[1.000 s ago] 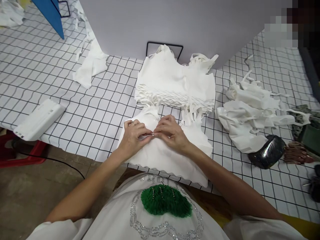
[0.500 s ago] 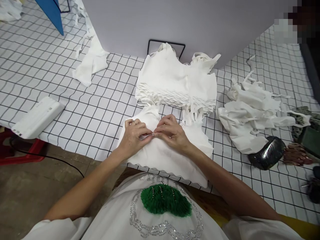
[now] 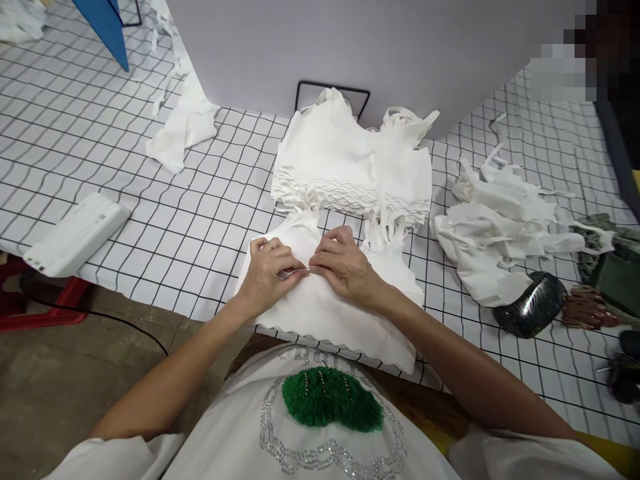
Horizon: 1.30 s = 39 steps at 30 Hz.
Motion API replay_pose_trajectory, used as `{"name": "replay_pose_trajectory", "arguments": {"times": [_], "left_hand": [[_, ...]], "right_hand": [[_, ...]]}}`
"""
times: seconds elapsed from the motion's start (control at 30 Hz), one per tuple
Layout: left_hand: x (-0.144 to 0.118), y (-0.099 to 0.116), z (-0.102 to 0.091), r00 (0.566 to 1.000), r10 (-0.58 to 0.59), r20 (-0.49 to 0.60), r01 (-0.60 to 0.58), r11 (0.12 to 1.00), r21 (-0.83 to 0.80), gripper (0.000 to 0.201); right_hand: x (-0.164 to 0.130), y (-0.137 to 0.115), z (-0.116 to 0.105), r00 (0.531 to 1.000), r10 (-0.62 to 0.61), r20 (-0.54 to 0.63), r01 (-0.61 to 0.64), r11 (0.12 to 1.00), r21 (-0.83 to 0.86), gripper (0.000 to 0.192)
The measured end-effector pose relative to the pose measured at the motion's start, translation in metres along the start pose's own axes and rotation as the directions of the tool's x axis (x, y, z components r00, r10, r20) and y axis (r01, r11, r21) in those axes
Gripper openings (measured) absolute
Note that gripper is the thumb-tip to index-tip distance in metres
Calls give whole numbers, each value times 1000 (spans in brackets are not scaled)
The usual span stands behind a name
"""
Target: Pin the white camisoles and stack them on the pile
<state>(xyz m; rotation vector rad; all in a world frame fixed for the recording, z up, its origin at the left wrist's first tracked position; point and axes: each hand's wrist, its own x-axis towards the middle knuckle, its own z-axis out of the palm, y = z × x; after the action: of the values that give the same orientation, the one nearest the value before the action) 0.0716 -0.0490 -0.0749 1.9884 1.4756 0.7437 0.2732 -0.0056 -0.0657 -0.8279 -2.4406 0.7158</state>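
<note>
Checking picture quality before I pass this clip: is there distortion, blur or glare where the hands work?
Head view: wide-lens bending curves the black-gridded white table cover; light is even and soft, no glare; left hand and right hand are sharp on the white scalloped-edge fabric piece; a pixelated block masks the top right corner.

This looks like a small garment workshop. A wide bench (image 3: 150,220) covered with a white cloth with black grid lines carries a neat stack of identical white fabric pieces with wavy edges (image 3: 350,177), and loose heaps of white cut cloth and strips (image 3: 495,220) lie beside it. Under the bench there is a bare concrete floor (image 3: 60,387).
</note>
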Motion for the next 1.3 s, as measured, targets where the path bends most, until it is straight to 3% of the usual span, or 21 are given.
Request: {"name": "replay_pose_trajectory", "arguments": {"times": [0.2, 0.33, 0.43, 0.53, 0.73, 0.87, 0.93, 1.0, 1.1, 1.17, 1.23, 1.3], "left_hand": [[0, 0, -1, 1000, -1, 1, 1, 999, -33, 22], [1, -1, -8, 998, 29, 56, -26, 998, -57, 19], [1, -3, -15, 996, 64, 64, -64, 998, -8, 15], [1, -6, -20, 994, 104, 29, -106, 992, 62, 12], [-1, -18, -24, 990, 139, -7, -136, 976, 168, 8], [-2, -22, -28, 993, 117, -9, -111, 960, 257, 10], [-6, -16, -27, 987, 138, -78, -106, 939, 326, 11], [-15, -6, -22, 970, 215, -113, -156, 908, 389, 27], [-35, 3, -7, 943, 333, 17, -304, 836, 456, 63], [-47, 1, 2, 933, 353, 74, -340, 795, 503, 79], [-52, -6, 4, 929, 364, 65, -343, 786, 513, 84], [-48, -7, 1, 925, 379, 34, -350, 815, 462, 74]], "right_hand": [[11, -2, -21, 966, -53, 252, 74, 994, -76, 31], [38, 17, -49, 940, 28, 341, -40, 999, 29, 25], [68, 26, -71, 943, 114, 311, -137, 989, 52, 43], [95, 29, -81, 967, 133, 218, -143, 989, 30, 50], [119, 41, -70, 988, 71, 136, -67, 997, -38, 48], [122, 53, -66, 988, 86, 130, -81, 996, -46, 42], [112, 52, -64, 984, 111, 137, -107, 993, -41, 31], [89, 42, -59, 984, 136, 113, -131, 990, -51, 31], [29, 11, -37, 988, 139, 61, -127, 978, -165, 53], [-16, -7, -20, 988, 80, 134, -41, 961, -274, 70], [-53, -14, -11, 981, 59, 185, 7, 941, -339, 78], [-75, -7, -18, 989, 124, 80, -87, 928, -362, 74]]}}
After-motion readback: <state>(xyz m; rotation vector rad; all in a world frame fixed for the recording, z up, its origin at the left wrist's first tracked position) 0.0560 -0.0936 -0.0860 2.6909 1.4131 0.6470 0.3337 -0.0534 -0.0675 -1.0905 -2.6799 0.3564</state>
